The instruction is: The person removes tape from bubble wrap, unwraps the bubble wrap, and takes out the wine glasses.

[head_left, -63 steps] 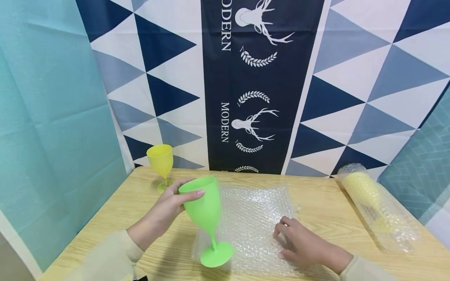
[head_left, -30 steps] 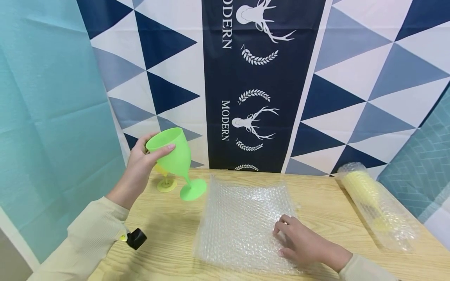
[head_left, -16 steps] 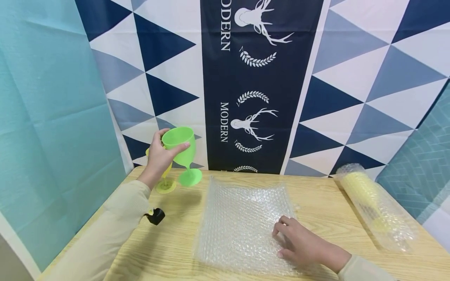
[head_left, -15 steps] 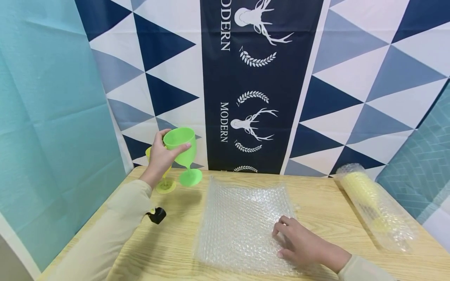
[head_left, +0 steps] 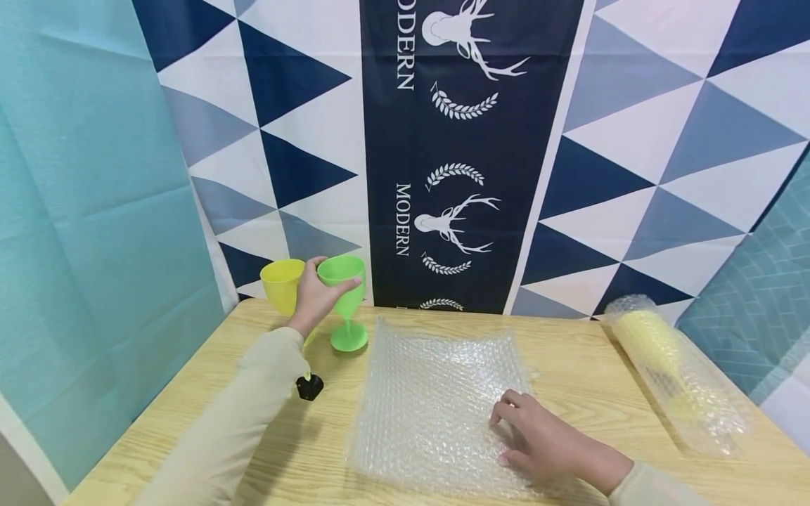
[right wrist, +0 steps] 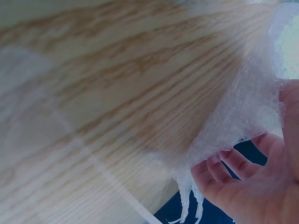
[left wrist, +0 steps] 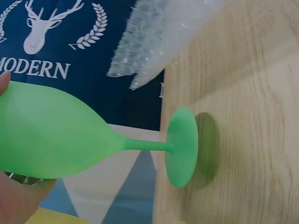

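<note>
My left hand [head_left: 316, 299] grips a green goblet [head_left: 349, 305] by its bowl, with the thumb across the front near the rim. It stands upright over the back left of the table, and in the left wrist view its foot [left wrist: 182, 147] is close to the wood with its shadow beside it. Just to the left is a yellow goblet [head_left: 278, 282], its stem and foot mostly hidden behind my hand and sleeve. My right hand [head_left: 541, 436], fingers loosely bent, rests on the right part of a flat sheet of bubble wrap [head_left: 430, 407].
A yellow goblet rolled in bubble wrap [head_left: 658, 358] lies along the right side of the wooden table [head_left: 582, 379]. Patterned cloth [head_left: 468, 154] hangs behind the back edge, and a teal curtain [head_left: 101, 232] borders the left. A small black device [head_left: 309, 386] sits at my left wrist.
My left hand has carried the green goblet from over the bubble wrap to the back left, then lowered it slightly rightward beside the yellow goblet. The right hand stays in place.
</note>
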Available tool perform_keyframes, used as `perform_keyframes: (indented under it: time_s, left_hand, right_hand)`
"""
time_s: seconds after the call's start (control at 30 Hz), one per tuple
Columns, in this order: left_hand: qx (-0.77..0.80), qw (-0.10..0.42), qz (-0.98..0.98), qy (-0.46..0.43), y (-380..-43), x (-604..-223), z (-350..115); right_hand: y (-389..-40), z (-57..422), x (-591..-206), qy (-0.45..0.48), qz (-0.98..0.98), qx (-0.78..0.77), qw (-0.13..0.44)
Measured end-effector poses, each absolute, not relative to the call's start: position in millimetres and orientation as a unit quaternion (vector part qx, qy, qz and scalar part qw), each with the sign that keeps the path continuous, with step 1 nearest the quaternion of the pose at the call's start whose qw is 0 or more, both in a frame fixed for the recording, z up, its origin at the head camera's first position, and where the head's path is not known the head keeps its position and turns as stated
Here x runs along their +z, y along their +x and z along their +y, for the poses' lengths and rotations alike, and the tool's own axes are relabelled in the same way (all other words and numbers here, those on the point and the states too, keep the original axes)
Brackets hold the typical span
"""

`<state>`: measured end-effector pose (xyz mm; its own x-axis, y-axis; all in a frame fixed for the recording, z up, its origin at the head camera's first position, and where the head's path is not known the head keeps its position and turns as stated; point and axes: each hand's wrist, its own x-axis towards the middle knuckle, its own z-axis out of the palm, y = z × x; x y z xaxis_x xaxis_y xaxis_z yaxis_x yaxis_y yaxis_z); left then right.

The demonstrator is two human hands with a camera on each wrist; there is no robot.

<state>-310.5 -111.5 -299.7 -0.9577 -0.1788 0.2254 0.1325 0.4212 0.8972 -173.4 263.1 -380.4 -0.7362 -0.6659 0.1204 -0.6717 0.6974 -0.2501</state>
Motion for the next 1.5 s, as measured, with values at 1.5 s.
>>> perform_keyframes:
  time_s: [1.5]
  left_hand:
    - [-0.575,0.078,-0.810,0.081,-310,-371,-112]
  right_hand:
    - [-174,264,-384,0.370,-0.918,0.140,0.020]
